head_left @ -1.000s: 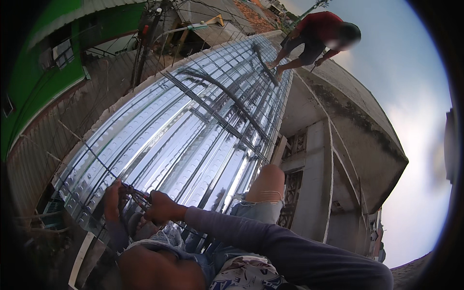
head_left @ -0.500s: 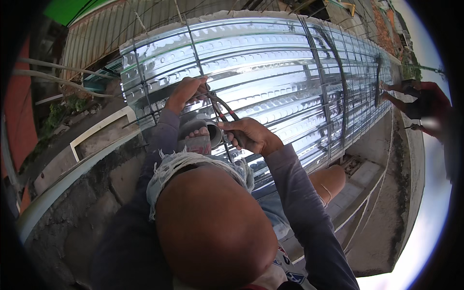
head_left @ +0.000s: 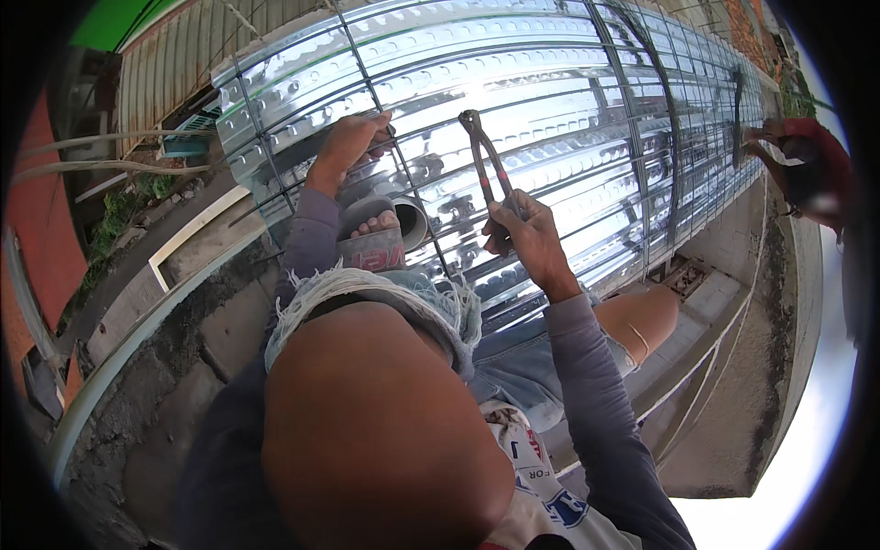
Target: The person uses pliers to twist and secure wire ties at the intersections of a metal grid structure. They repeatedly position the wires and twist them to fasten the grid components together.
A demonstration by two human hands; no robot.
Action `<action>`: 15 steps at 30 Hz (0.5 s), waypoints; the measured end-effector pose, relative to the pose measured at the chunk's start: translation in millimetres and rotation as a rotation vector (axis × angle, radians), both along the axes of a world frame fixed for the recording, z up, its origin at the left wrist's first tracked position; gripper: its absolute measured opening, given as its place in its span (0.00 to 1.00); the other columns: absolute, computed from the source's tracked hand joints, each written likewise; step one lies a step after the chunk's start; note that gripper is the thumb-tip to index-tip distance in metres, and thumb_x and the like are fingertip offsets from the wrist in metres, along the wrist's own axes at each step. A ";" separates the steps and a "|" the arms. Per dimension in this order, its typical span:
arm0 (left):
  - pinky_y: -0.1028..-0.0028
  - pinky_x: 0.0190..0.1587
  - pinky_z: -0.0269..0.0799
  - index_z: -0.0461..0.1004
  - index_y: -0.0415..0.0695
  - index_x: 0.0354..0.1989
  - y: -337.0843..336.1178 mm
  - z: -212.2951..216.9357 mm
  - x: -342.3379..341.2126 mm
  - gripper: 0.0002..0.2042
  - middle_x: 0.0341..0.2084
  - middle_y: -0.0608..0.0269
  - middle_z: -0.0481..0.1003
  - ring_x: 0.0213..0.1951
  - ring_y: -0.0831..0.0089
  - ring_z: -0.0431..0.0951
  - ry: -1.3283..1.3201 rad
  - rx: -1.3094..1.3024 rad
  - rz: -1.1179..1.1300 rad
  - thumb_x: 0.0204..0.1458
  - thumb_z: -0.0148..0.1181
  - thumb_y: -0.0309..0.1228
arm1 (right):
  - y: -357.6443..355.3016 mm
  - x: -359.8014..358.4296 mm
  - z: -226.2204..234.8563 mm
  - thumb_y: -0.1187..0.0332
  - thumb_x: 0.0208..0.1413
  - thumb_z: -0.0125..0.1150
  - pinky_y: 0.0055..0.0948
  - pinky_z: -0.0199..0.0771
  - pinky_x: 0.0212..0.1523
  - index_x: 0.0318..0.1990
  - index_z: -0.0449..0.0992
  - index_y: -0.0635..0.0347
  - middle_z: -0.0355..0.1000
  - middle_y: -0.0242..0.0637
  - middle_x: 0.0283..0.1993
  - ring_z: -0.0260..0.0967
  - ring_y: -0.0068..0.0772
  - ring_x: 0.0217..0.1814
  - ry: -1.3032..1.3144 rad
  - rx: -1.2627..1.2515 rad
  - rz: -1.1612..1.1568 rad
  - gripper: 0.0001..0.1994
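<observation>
From afar I see the right hand (head_left: pixel 527 236) with its grip closed on the pincers (head_left: pixel 480 160), over the metal sheet (head_left: pixel 559 115). The left hand (head_left: pixel 350 151) touches a steel bar (head_left: pixel 356 57); its grip I cannot tell. Another person (head_left: pixel 807 160) is farthest.

Outdoor daylight; sky (head_left: pixel 733 521) at right burnt out to white. Ribbed metal sheeting (head_left: pixel 527 73) throws strong glare, brightest toward middle. Wall (head_left: pixel 151 440) at near left dim, shaded. Pliers (head_left: pixel 485 163) and right hand (head_left: pixel 527 234) fairly sharp; person (head_left: pixel 807 170) at far right dark, soft. Fisheye bends straight edges; black vignette rings view.
</observation>
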State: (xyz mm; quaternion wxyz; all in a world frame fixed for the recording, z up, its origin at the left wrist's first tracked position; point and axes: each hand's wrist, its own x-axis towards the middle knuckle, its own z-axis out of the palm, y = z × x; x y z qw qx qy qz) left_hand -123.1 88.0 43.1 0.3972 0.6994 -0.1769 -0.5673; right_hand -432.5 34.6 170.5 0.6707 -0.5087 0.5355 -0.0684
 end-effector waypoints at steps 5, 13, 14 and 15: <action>0.78 0.33 0.67 0.84 0.42 0.51 -2.8 3.3 -4.2 0.27 0.36 0.68 0.84 0.28 0.82 0.73 -0.050 0.017 -0.052 0.62 0.63 0.56 | -0.3 -78.1 -38.2 0.60 0.71 0.64 0.27 0.69 0.24 0.31 0.72 0.61 0.70 0.31 0.23 0.71 0.20 0.24 0.229 -0.335 -0.175 0.17; 0.78 0.31 0.66 0.87 0.39 0.46 0.6 -17.1 -2.9 0.19 0.34 0.68 0.83 0.27 0.84 0.71 -0.147 0.024 -0.048 0.65 0.66 0.45 | 10.9 -138.6 -76.0 0.64 0.66 0.65 0.48 0.73 0.28 0.34 0.74 0.56 0.73 0.41 0.31 0.75 0.52 0.28 0.693 -1.013 0.251 0.10; 0.79 0.30 0.65 0.87 0.40 0.44 -2.7 -11.8 -10.0 0.18 0.32 0.68 0.83 0.26 0.85 0.71 -0.173 0.038 -0.024 0.65 0.66 0.44 | 11.2 -138.3 -79.2 0.64 0.65 0.65 0.49 0.74 0.28 0.36 0.73 0.54 0.71 0.41 0.33 0.75 0.51 0.28 0.723 -1.039 0.289 0.08; 0.79 0.30 0.66 0.87 0.40 0.44 -8.6 -15.3 -12.7 0.18 0.32 0.68 0.83 0.26 0.85 0.71 -0.174 0.034 -0.047 0.65 0.66 0.44 | 10.9 -137.8 -82.3 0.65 0.63 0.66 0.48 0.74 0.29 0.36 0.73 0.54 0.69 0.41 0.35 0.74 0.50 0.31 0.768 -1.009 0.305 0.08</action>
